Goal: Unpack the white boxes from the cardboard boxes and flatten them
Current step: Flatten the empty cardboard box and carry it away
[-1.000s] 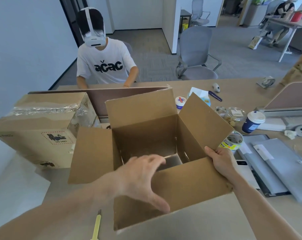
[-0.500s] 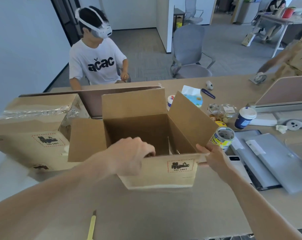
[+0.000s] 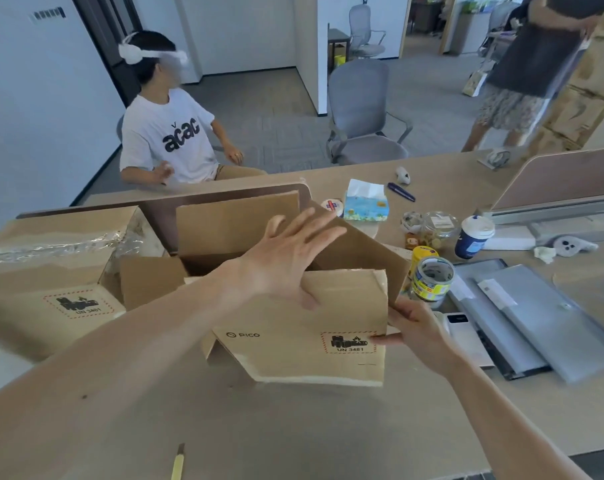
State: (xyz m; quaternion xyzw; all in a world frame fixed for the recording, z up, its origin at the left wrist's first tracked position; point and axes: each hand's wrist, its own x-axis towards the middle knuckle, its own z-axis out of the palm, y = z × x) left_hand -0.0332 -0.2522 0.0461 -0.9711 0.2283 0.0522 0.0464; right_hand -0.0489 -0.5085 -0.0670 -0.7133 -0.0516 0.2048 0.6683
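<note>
An open, empty brown cardboard box (image 3: 293,337) with a PICO mark and a UN 3481 label stands on the desk in front of me, skewed and partly collapsed. My left hand (image 3: 286,258) reaches over its top with fingers spread straight, palm against the near wall's upper edge and fingers toward the right flap. My right hand (image 3: 414,327) grips the box's near right corner, thumb on the front face. A second cardboard box (image 3: 51,289), with torn clear tape on top, sits at the left. No white box is in view.
A tape roll (image 3: 432,277), yellow can, jar, coffee cup (image 3: 473,235) and tissue box (image 3: 366,204) crowd the desk right of the box. Grey folders (image 3: 535,317) and a phone lie at right. A yellow cutter (image 3: 177,464) lies near the front edge. A seated person faces me; another stands back right.
My left hand let go of the near wall and rose, opening flat over the box top. The box skewed and leaned, its right flap folding inward. The seated person turned aside.
</note>
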